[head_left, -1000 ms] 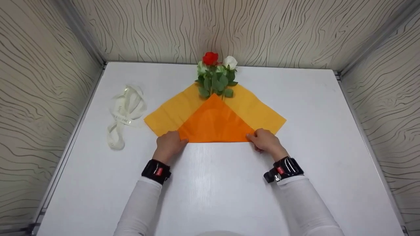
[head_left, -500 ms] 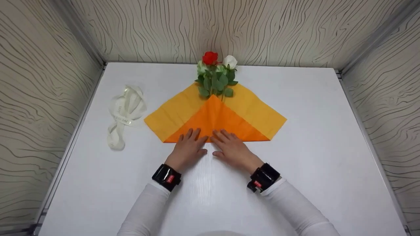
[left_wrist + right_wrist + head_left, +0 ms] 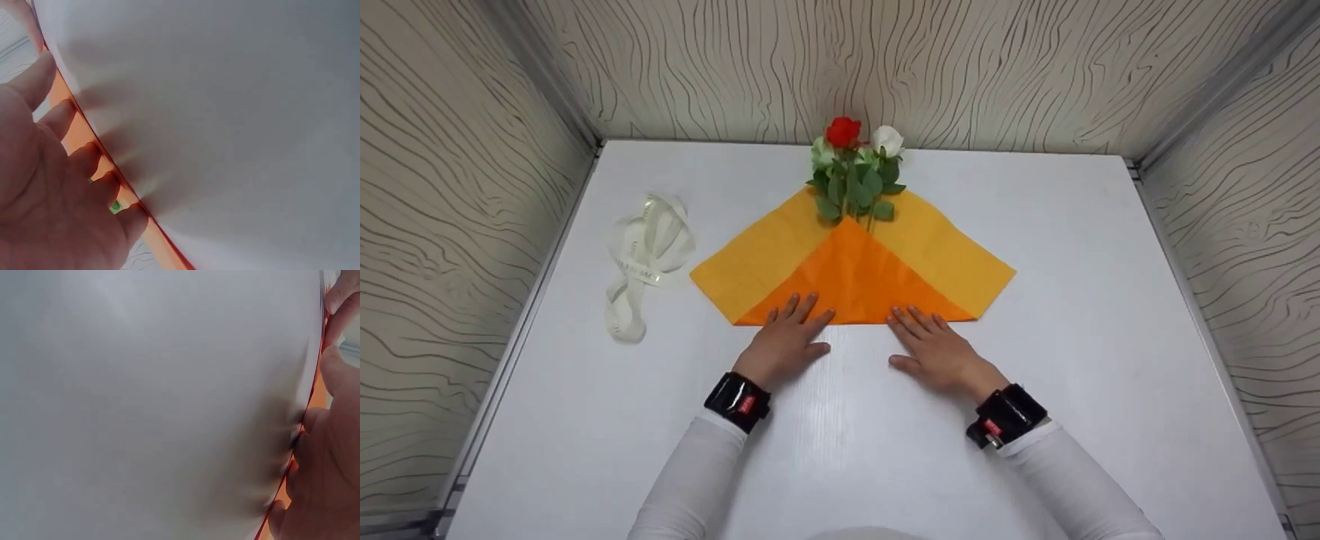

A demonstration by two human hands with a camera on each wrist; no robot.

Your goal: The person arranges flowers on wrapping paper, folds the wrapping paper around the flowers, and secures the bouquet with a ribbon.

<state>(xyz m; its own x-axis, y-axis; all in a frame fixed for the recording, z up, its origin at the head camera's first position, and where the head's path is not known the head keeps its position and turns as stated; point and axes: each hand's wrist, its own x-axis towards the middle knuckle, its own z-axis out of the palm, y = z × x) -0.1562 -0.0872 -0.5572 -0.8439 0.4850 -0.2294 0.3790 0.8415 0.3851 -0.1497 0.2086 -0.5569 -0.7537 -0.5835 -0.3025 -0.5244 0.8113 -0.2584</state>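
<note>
A sheet of orange wrapping paper (image 3: pixel 850 277) lies folded, its near edge straight and its darker front flap rising to a point. Roses lie on the paper's lighter layer (image 3: pixel 952 247): a red rose (image 3: pixel 843 132), a white rose (image 3: pixel 888 140) and pale green blooms (image 3: pixel 823 152), with their lower stems hidden under the flap. My left hand (image 3: pixel 784 345), fingers spread, rests on the flap's near edge left of its middle. My right hand (image 3: pixel 941 356) lies with straight fingers on the same edge further right. Both wrist views show fingertips along the orange edge.
A cream ribbon (image 3: pixel 649 240) with printed lettering lies loosely looped on the white table (image 3: pixel 840 435), left of the paper. Patterned panels (image 3: pixel 720 67) stand behind the table and at both sides.
Both hands let go of the flap's corners and came together flat near its middle. The right hand has since slid right along the near edge, while the left stays nearly still.
</note>
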